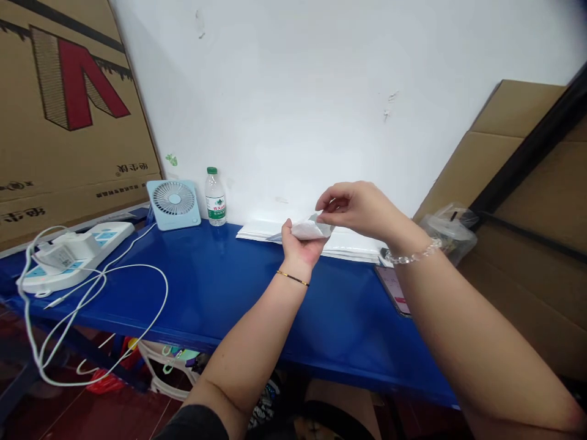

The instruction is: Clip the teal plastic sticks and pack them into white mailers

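Observation:
My left hand (pixel 300 247) is wrapped round a folded white bag (pixel 308 228), its thumb on the near side. Grey shows at the bag's upper right edge, like the inner side of its plastic. Over that edge, my right hand (pixel 353 206) curls down with thumb and fingertips pinched together against the bag. What lies between those fingertips is partly hidden. Behind both hands, a flat stack of white folded sheets or bags (pixel 353 244) lies along the wall on the blue table (pixel 220 281).
Left on the table stand a light blue fan (pixel 174 201), a water bottle (pixel 215 198) and a white power strip (pixel 105 235) with a looping white cable (pixel 166 293). At right are a phone (pixel 393 290), a plastic-bagged cup (pixel 447 231) and cardboard (pixel 486 146). A large carton (pixel 68 153) borders the left.

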`<state>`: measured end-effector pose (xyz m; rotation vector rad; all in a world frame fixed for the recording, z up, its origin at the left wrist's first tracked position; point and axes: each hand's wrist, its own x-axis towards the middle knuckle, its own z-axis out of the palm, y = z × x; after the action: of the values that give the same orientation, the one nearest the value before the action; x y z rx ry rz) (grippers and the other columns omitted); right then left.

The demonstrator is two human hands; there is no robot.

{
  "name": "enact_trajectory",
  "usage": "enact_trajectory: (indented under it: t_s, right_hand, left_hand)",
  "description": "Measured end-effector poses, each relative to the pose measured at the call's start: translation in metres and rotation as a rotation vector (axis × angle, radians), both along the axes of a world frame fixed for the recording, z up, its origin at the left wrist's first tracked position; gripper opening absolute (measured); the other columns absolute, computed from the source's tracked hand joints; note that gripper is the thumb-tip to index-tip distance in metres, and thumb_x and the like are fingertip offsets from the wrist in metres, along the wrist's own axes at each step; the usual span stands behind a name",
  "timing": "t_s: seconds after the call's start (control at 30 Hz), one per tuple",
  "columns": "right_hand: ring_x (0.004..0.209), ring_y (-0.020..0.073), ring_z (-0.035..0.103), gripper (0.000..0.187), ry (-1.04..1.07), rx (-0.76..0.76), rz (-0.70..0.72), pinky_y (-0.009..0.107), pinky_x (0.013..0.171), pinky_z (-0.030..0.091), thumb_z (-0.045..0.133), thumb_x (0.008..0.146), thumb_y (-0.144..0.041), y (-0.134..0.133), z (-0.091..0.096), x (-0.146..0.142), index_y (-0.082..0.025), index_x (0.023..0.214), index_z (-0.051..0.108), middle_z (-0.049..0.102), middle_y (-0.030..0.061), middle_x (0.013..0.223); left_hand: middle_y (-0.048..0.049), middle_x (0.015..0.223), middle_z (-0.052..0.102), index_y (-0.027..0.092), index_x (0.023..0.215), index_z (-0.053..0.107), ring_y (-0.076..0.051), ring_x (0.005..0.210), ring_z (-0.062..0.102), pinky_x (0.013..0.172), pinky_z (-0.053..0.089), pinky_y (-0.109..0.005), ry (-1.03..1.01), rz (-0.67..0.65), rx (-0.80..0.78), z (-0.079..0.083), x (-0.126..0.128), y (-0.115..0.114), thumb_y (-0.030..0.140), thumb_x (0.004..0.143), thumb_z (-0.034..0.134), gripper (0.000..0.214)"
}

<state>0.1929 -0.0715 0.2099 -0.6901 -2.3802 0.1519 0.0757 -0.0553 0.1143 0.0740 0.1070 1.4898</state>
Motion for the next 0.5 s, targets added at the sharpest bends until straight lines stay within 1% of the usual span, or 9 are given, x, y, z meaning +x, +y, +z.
enact_trajectory:
  t_s: [0.1,0.2,0.27,0.37,0.43,0.5]
  right_hand:
    - [0.077,0.0155,0.062,0.020,-0.095,0.043,0.081,0.029,0.068,0.049,0.065,0.076,-0.039,-0.008,0.002,0.005,-0.019,0.079,0.068,0.067,0.0021,0.084]
    - [0.082,0.0173,0.061,0.020,-0.188,0.119,0.090,0.031,0.073,0.047,0.064,0.078,-0.039,-0.013,0.002,0.013,-0.020,0.074,0.067,0.065,0.0038,0.092]
    - [0.084,0.0181,0.060,0.020,-0.136,0.154,0.055,0.032,0.074,0.047,0.060,0.082,-0.038,-0.016,0.002,0.017,-0.020,0.076,0.066,0.065,0.0047,0.095]
    - [0.086,0.0180,0.059,0.019,-0.043,0.135,0.043,0.030,0.074,0.047,0.055,0.086,-0.037,-0.015,0.000,0.019,-0.020,0.083,0.064,0.064,0.0048,0.095]
    - [0.080,0.0164,0.058,0.019,0.003,0.108,0.030,0.029,0.070,0.046,0.053,0.087,-0.035,-0.010,-0.007,0.016,-0.019,0.089,0.063,0.064,0.0039,0.090]
    - [0.078,0.0159,0.058,0.018,0.082,0.138,-0.016,0.029,0.068,0.046,0.053,0.087,-0.033,-0.001,-0.018,0.011,-0.019,0.095,0.061,0.063,0.0036,0.088]
  left_hand:
    - [-0.0126,0.091,0.059,0.015,0.095,0.053,-0.028,0.087,0.060,0.066,0.052,-0.042,-0.023,-0.020,0.013,0.005,0.000,-0.007,0.043,0.085,0.035,0.035]
    - [-0.0118,0.088,0.058,0.015,0.089,0.053,-0.028,0.085,0.060,0.063,0.053,-0.040,-0.050,-0.012,-0.031,0.006,-0.001,-0.014,0.044,0.083,0.038,0.033]
    - [-0.0127,0.091,0.059,0.016,0.090,0.054,-0.028,0.086,0.060,0.063,0.053,-0.040,-0.060,-0.036,-0.026,0.004,-0.003,-0.017,0.044,0.082,0.038,0.033]
    - [-0.0132,0.096,0.060,0.016,0.094,0.054,-0.029,0.092,0.060,0.069,0.054,-0.043,-0.058,-0.055,0.014,0.001,-0.006,-0.017,0.033,0.079,0.039,0.027]
    - [-0.0125,0.096,0.061,0.016,0.095,0.054,-0.028,0.094,0.060,0.072,0.054,-0.043,-0.063,-0.046,0.010,-0.002,-0.007,-0.015,0.027,0.076,0.040,0.026]
    - [-0.0118,0.095,0.062,0.016,0.095,0.054,-0.028,0.095,0.060,0.073,0.054,-0.043,-0.062,-0.044,-0.002,-0.005,-0.008,-0.013,0.023,0.073,0.041,0.027]
